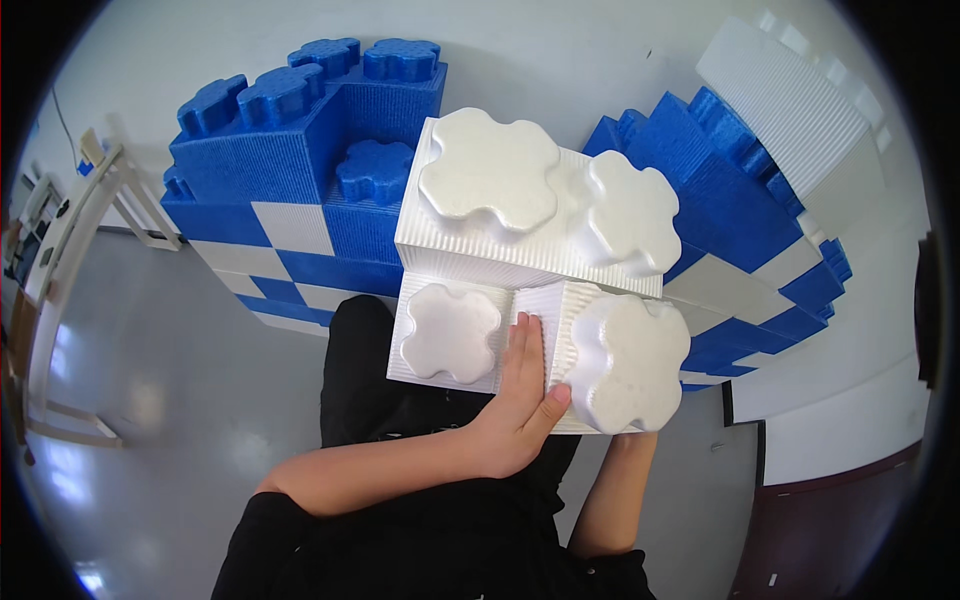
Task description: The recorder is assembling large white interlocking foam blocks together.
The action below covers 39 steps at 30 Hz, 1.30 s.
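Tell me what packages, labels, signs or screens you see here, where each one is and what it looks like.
None that I can make out: no package, label, sign or screen shows.
What is there: big white studded foam blocks, with the left hand flat on the lower one, and a blue and white block wall behind.
The right hand is hidden under the block.
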Motion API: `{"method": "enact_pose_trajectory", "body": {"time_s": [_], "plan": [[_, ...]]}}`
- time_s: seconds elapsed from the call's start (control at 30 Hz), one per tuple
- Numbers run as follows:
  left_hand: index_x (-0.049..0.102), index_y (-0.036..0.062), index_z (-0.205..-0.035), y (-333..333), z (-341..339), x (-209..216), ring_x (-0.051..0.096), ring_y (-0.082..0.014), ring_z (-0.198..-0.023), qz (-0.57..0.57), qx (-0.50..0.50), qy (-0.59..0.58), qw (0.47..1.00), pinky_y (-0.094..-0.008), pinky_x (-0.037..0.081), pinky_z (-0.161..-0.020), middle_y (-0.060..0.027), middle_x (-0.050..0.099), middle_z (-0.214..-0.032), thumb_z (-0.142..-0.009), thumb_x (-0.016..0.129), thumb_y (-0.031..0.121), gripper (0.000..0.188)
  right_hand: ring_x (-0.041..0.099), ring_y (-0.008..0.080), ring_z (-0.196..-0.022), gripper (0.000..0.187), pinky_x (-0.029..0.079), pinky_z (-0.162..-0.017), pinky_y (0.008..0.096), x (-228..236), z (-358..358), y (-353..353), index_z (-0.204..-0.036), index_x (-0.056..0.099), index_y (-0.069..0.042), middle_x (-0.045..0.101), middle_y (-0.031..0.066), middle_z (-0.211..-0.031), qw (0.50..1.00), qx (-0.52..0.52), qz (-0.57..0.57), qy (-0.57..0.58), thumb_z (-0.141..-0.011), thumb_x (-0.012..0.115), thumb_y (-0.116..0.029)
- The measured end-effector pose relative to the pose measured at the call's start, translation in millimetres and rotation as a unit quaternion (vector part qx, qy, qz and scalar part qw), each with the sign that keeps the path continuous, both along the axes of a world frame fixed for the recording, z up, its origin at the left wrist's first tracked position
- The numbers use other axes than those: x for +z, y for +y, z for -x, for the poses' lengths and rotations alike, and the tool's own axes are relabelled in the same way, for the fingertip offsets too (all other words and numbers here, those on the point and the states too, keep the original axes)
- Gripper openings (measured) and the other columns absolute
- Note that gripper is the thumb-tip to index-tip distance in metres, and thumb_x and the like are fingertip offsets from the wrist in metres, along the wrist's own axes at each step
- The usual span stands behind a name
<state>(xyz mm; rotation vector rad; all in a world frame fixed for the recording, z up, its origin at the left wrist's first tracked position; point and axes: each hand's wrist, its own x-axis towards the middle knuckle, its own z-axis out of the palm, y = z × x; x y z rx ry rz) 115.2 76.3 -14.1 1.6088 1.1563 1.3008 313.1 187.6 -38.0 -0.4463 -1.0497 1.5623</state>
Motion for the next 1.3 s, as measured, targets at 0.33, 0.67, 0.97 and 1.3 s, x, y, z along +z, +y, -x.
{"method": "enact_pose_trajectory", "body": {"time_s": [0.33, 0.67, 0.97, 1.3], "plan": [[-0.014, -0.0160, -0.145, 0, 13, -1, -0.016, -0.0484, -0.144, -0.037, -0.020, -0.091, 0.995, -0.0494, -0.005, -0.117, -0.0358, -0.016, -0.154, -0.105, 0.032, 0.030, 0.076, 0.052, 0.0351, -0.127, 0.054, 0.047, -0.102, 0.0484, 8, 4, -9, -0.148, 0.034, -0.004, 0.045, 0.0164, -0.146, 0.991, -0.005, 0.117, 0.070, -0.103, 0.038, -0.034], [-0.015, -0.0149, -0.145, -1, 6, 7, -0.016, -0.0472, -0.145, -0.025, -0.015, -0.090, 0.996, -0.0504, -0.004, -0.117, -0.0373, -0.016, -0.153, -0.104, 0.035, 0.035, 0.081, 0.050, 0.0371, -0.129, 0.055, 0.044, -0.105, 0.0513, -5, -13, -1, -0.148, 0.033, -0.005, 0.044, 0.0172, -0.147, 0.984, 0.054, 0.130, 0.108, -0.103, 0.037, -0.036], [-0.013, -0.0163, -0.145, -9, 10, 10, -0.014, -0.0477, -0.145, -0.038, -0.022, -0.113, 0.993, -0.0502, -0.003, -0.117, -0.0366, -0.015, -0.154, -0.103, 0.039, 0.031, 0.082, 0.042, 0.0364, -0.135, 0.062, 0.038, -0.110, 0.0526, 16, -3, -25, -0.150, 0.030, -0.006, 0.039, 0.0170, -0.150, 0.990, 0.017, 0.129, 0.057, -0.102, 0.038, -0.045], [-0.009, -0.0173, -0.145, -54, 29, 53, -0.009, -0.0554, -0.143, -0.131, 0.005, -0.015, 0.991, -0.0534, -0.002, -0.116, -0.0429, -0.011, -0.151, -0.099, 0.043, 0.031, 0.085, 0.044, 0.0352, -0.134, 0.060, 0.037, -0.111, 0.0492, 24, 1, -90, -0.150, 0.030, -0.004, 0.039, 0.0175, -0.150, 0.983, 0.140, 0.040, 0.111, -0.102, 0.040, -0.040]]}}
